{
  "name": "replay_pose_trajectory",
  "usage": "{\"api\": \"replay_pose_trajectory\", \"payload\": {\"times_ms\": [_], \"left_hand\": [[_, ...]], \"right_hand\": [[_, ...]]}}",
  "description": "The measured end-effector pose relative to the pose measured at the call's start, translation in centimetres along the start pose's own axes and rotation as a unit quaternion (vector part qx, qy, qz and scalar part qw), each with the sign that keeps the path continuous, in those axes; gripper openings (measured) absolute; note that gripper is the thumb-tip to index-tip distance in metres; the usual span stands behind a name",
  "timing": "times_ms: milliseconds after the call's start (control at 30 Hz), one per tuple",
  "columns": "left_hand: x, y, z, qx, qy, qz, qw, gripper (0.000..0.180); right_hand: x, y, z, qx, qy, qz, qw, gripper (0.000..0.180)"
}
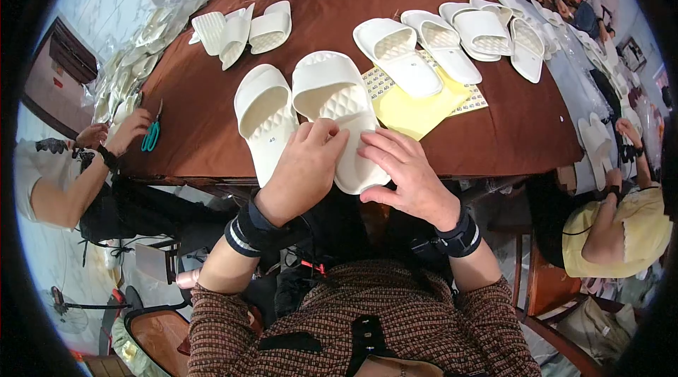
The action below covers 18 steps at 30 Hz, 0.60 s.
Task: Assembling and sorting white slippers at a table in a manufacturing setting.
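A pair of white slide sandals lies at the table's near edge, toes pointing away from me. My left hand [305,163] is between the two, its bent fingers closed over the insole of the right slide sandal [347,155]. Whatever those fingertips may hold is hidden. My right hand [409,174] rests along the same sandal's right edge, fingers apart and thumb by the heel. Beside my left wrist, the left slide sandal [267,135] has a small dark print on its insole. A yellow sheet [411,113] and a white sticker sheet [469,100] lie beyond my right hand.
More white slides [399,58] stand on the brown-covered table [321,10], some on the sheets. Another pair [270,27] is at far left. Teal-handled scissors [150,135] lie by a co-worker's hand [131,126]. Other people handle slides at the far side and at right.
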<state>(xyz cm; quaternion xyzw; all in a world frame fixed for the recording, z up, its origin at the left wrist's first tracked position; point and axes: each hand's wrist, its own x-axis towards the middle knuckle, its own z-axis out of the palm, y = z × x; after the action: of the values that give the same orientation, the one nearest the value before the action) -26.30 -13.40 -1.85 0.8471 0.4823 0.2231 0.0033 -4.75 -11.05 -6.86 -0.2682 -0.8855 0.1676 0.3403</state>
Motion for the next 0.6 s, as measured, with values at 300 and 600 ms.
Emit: {"api": "replay_pose_trajectory", "payload": {"times_ms": [300, 600], "left_hand": [[0.2, 0.2, -0.1, 0.013, -0.024, -0.009, 1.0, 0.038], [-6.1, -1.8, -2.0, -0.028, 0.185, -0.149, 0.971, 0.037]], "right_hand": [[0.2, 0.1, -0.4, -0.016, 0.005, -0.005, 1.0, 0.066], [-0.3, 0.2, 0.3, -0.007, 0.001, -0.026, 1.0, 0.07]]}}
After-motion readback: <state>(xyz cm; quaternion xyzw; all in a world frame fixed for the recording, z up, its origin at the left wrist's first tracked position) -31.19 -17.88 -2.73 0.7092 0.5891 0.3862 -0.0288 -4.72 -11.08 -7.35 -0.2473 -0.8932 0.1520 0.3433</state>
